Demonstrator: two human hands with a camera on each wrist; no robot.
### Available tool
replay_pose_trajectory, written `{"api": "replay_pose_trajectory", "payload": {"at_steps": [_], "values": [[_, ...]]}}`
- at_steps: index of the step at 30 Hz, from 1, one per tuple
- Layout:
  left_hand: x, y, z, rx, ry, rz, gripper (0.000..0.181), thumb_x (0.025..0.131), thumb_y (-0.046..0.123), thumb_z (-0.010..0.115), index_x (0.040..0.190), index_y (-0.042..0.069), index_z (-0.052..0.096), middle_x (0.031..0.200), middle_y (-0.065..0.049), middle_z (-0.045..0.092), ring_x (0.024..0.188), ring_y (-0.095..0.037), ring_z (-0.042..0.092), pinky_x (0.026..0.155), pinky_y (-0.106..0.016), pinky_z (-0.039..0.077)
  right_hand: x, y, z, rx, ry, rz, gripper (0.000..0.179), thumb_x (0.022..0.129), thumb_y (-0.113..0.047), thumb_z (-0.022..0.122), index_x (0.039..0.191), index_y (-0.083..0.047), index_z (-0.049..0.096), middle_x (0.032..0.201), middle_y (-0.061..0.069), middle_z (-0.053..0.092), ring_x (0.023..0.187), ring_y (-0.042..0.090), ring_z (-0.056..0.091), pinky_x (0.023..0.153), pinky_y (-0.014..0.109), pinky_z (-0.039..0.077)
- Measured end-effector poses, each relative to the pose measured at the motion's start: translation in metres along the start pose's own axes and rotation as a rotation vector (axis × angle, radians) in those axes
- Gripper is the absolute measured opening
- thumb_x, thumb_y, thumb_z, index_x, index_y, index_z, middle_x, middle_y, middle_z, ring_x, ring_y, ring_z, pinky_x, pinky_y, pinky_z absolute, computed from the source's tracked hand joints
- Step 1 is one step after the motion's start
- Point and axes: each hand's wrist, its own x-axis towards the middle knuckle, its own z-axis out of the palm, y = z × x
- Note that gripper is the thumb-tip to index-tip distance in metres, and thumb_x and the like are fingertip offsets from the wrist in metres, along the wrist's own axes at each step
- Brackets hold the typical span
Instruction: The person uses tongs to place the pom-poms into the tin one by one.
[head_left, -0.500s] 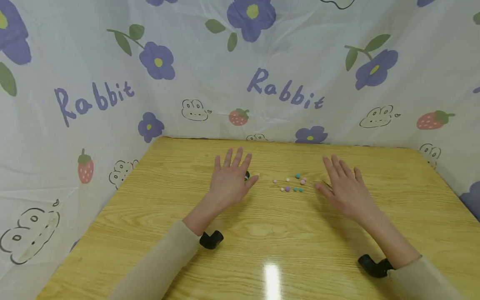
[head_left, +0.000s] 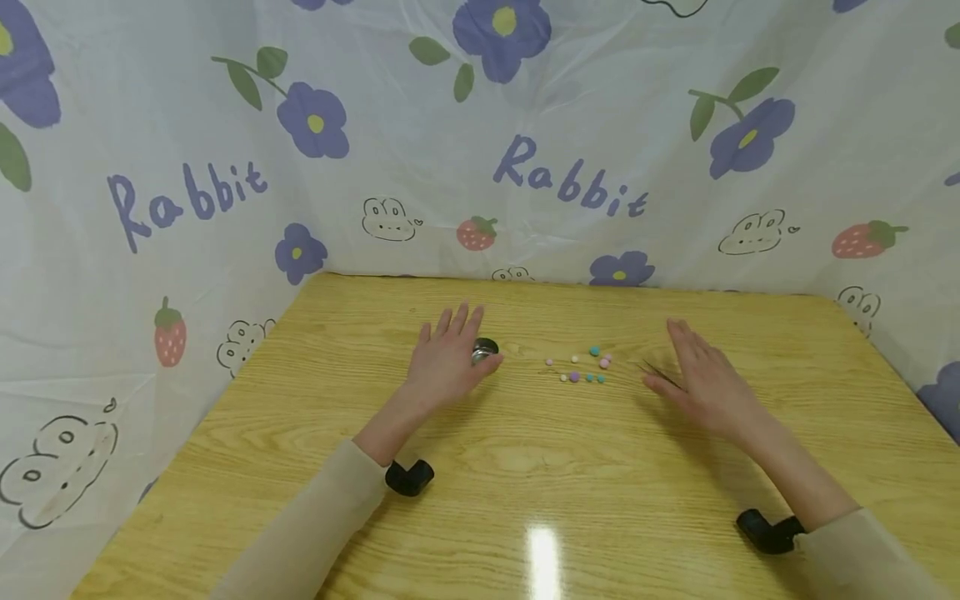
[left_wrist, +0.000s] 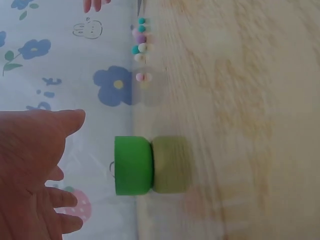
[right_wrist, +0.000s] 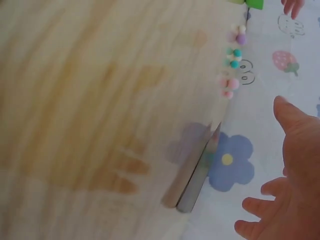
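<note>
My left hand (head_left: 447,358) hovers with straight, spread fingers beside a short cylinder (head_left: 485,348). From above its top looks shiny and dark; in the left wrist view the cylinder's side (left_wrist: 133,166) is green. My right hand (head_left: 708,383) is held over the table, fingers extended, holding nothing. Close to its thumb lie pointed tweezers (head_left: 660,374), seen lengthwise as metal tweezers (right_wrist: 200,172) in the right wrist view. Between the hands lie several small round beads: pink, white, teal and a purple bead (head_left: 575,377). A thin strand (head_left: 550,372) seems to lie by them.
The wood-grain table (head_left: 517,467) reflects a bright light near its front. A printed cloth (head_left: 420,150) with flowers, strawberries and rabbits hangs behind and on both sides. Black devices, such as the one (head_left: 409,477) at the left wrist, are worn under both wrists.
Both hands have moved outward, left hand to the left and right hand to the right. More of the cylinder and of the tweezers now shows. The beads stay where they were.
</note>
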Motion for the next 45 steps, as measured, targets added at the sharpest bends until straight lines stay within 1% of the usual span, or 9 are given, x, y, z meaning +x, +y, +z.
{"api": "replay_pose_trajectory", "payload": {"at_steps": [5,8,14,18,22,27,33,40,45], "values": [[0.002,-0.011,0.008,-0.158,0.020,-0.001,0.088,0.101,0.052,0.062,0.165,0.008,0.020,0.166,-0.019,0.025,0.152,-0.041,0.021,0.120,-0.060,0.017,-0.006,0.009,-0.004,0.117,-0.035,0.008,0.099,0.103,-0.041,0.063,0.161,0.007,-0.002,0.164,0.036,0.004,0.148,0.056,0.012,0.114,0.069,0.017],[0.003,-0.017,0.011,-0.253,0.034,-0.002,0.090,0.099,0.049,0.067,0.164,0.006,0.022,0.164,-0.020,0.031,0.149,-0.041,0.028,0.119,-0.058,0.022,-0.011,0.015,-0.004,0.169,-0.064,0.026,0.100,0.103,-0.041,0.064,0.162,0.004,-0.003,0.164,0.036,0.003,0.148,0.057,0.011,0.113,0.070,0.017],[0.004,-0.026,0.015,-0.437,0.016,-0.057,0.092,0.096,0.044,0.072,0.165,0.009,0.022,0.162,-0.018,0.034,0.147,-0.038,0.034,0.116,-0.054,0.031,-0.020,0.024,-0.002,0.214,-0.103,0.042,0.098,0.102,-0.042,0.064,0.163,0.004,0.003,0.163,0.038,0.008,0.147,0.058,0.012,0.110,0.073,0.018],[0.005,-0.032,0.018,-0.508,0.008,-0.045,0.092,0.095,0.040,0.075,0.164,0.008,0.023,0.162,-0.018,0.034,0.148,-0.038,0.034,0.117,-0.052,0.031,-0.022,0.028,0.000,0.246,-0.105,0.047,0.096,0.102,-0.040,0.065,0.162,0.006,0.007,0.162,0.038,0.012,0.146,0.058,0.015,0.110,0.073,0.020],[0.005,-0.036,0.021,-0.546,-0.008,-0.025,0.093,0.094,0.037,0.077,0.164,0.006,0.023,0.161,-0.021,0.036,0.147,-0.040,0.034,0.116,-0.053,0.033,-0.023,0.031,0.004,0.289,-0.112,0.070,0.092,0.103,-0.039,0.064,0.162,0.006,0.009,0.161,0.038,0.014,0.145,0.059,0.018,0.110,0.073,0.021],[0.004,-0.038,0.023,-0.574,-0.015,-0.029,0.093,0.094,0.037,0.077,0.163,0.006,0.024,0.158,-0.022,0.040,0.146,-0.041,0.035,0.115,-0.054,0.034,-0.025,0.034,0.007,0.320,-0.107,0.088,0.089,0.103,-0.039,0.063,0.161,0.007,0.014,0.161,0.037,0.015,0.145,0.059,0.017,0.110,0.073,0.020],[0.004,-0.038,0.024,-0.587,-0.031,-0.034,0.091,0.093,0.036,0.078,0.162,0.004,0.027,0.157,-0.021,0.041,0.146,-0.041,0.035,0.115,-0.054,0.034,-0.025,0.036,0.008,0.298,-0.100,0.085,0.083,0.103,-0.039,0.063,0.158,0.009,0.024,0.161,0.038,0.017,0.144,0.059,0.018,0.110,0.073,0.021],[0.007,-0.040,0.027,-0.603,-0.065,-0.034,0.089,0.093,0.035,0.078,0.161,0.003,0.030,0.159,-0.019,0.040,0.148,-0.034,0.034,0.118,-0.048,0.030,-0.024,0.039,0.012,0.263,-0.115,0.102,0.085,0.100,-0.042,0.067,0.157,0.009,0.029,0.159,0.037,0.024,0.144,0.058,0.023,0.110,0.070,0.025],[0.010,-0.038,0.028,-0.584,-0.068,-0.019,0.087,0.093,0.035,0.079,0.159,0.001,0.033,0.159,-0.019,0.041,0.148,-0.034,0.034,0.118,-0.047,0.030,-0.023,0.042,0.014,0.253,-0.094,0.101,0.083,0.099,-0.040,0.070,0.155,0.010,0.033,0.157,0.038,0.028,0.142,0.058,0.026,0.109,0.069,0.027]]}}
